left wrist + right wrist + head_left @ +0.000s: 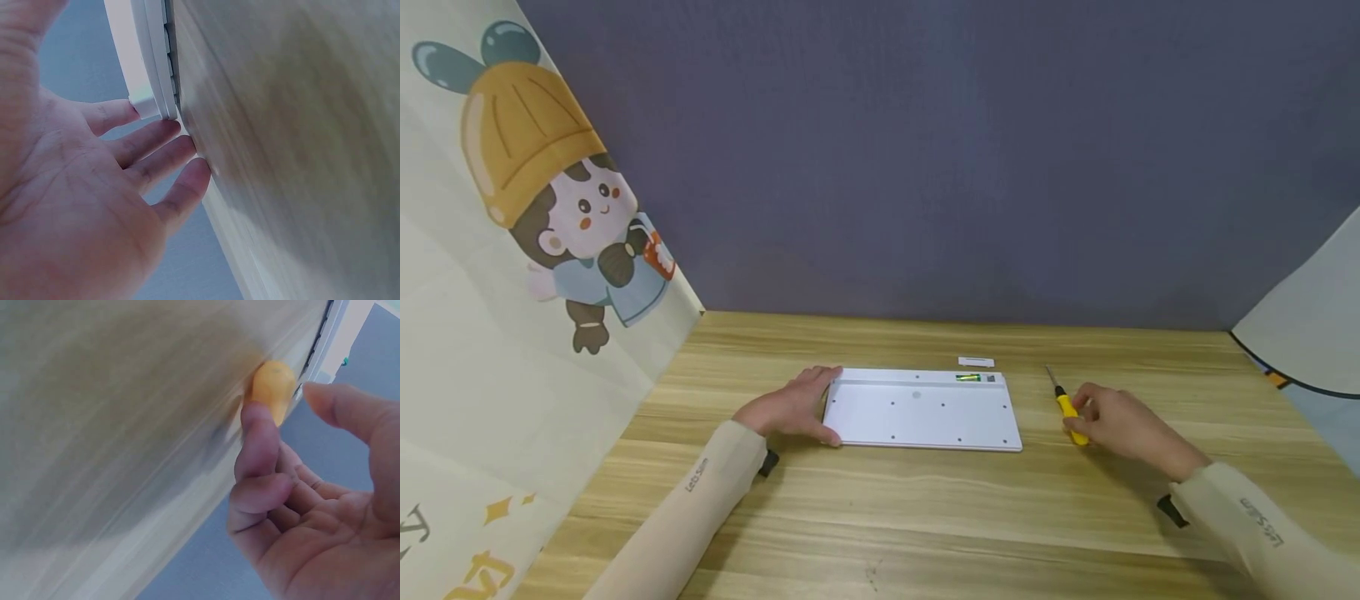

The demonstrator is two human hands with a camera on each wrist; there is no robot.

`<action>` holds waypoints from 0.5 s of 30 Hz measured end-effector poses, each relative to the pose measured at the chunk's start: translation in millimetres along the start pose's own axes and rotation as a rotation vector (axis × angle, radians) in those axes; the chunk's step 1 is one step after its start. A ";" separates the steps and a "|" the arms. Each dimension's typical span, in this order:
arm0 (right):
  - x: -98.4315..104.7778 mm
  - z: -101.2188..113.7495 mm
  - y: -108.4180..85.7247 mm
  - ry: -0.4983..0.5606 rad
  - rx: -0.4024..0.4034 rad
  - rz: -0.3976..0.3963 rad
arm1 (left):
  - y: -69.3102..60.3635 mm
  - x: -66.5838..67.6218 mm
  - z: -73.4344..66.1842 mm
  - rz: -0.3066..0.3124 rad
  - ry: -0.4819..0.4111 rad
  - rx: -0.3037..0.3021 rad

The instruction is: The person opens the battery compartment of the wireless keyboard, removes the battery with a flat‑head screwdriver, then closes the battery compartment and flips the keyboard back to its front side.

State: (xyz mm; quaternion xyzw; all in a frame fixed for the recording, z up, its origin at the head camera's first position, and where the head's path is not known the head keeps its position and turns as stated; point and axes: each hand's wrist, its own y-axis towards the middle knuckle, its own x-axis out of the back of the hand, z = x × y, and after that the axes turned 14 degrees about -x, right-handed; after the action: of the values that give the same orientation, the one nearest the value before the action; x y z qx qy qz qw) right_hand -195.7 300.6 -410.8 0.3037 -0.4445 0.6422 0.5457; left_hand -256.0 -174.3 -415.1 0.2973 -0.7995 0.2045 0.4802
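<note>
A white keyboard (925,421) lies face down on the wooden table, small dark screw holes dotted across its back. A green battery (967,378) shows in its uncovered compartment at the far right. My left hand (797,407) spans the keyboard's left end, thumb at the near corner and fingers at the far corner. In the left wrist view, one fingertip touches the keyboard's corner (145,107). To the right lies a screwdriver (1065,408) with a yellow handle. My right hand (1112,423) is at that handle; its index finger touches it, while its thumb stands apart in the right wrist view.
A small white battery cover (976,362) lies behind the keyboard's far right corner. The wooden table (880,525) meets a dark blue-grey panel (925,167) at the back. A cartoon-printed curtain (475,333) hangs along the left side.
</note>
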 end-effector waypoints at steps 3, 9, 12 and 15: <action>1.9 0.1 1.2 -0.012 0.001 -0.007 | 0.2 -0.2 -0.2 -0.001 -0.002 -0.001; 5.5 -0.7 2.5 -0.031 -0.004 -0.014 | 0.8 -0.6 -0.3 0.004 -0.001 0.010; 7.7 -0.4 2.8 -0.034 -0.003 -0.022 | 1.1 -0.8 0.1 0.007 0.007 0.008; 9.2 -0.1 3.5 -0.032 0.007 -0.028 | 1.3 -1.0 0.5 0.007 0.015 0.004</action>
State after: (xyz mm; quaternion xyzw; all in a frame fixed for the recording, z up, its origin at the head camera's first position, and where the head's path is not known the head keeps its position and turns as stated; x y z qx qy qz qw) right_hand -201.1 304.7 -403.6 0.3219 -0.4465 0.6312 0.5465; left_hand -256.8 -173.3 -416.3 0.2938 -0.7967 0.2099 0.4847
